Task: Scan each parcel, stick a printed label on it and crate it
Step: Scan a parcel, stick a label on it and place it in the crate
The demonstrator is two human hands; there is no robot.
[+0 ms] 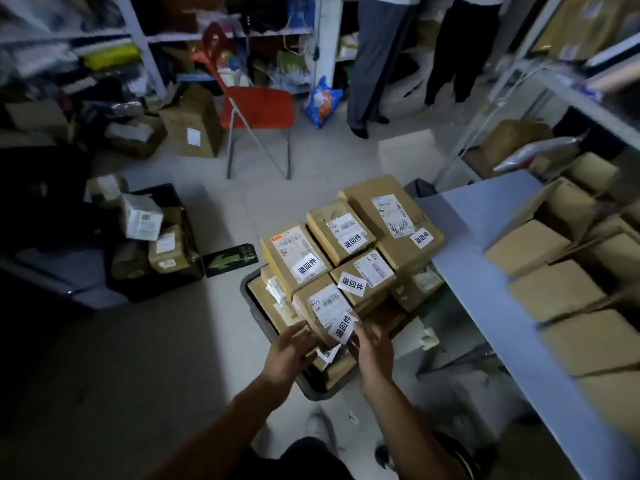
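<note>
A dark crate on the floor is heaped with brown cardboard parcels, each bearing a white printed label. The nearest parcel lies on the heap's front corner with a white label at its near edge. My left hand is at that parcel's left front side, fingers straight. To the right of the same corner is my right hand, fingers relaxed, by the label. Neither hand holds anything. Further labelled parcels fill the heap behind.
A blue shelf board with several plain boxes runs along the right. A second dark crate of parcels stands at the left. A red folding chair and two standing people are beyond, before cluttered shelving.
</note>
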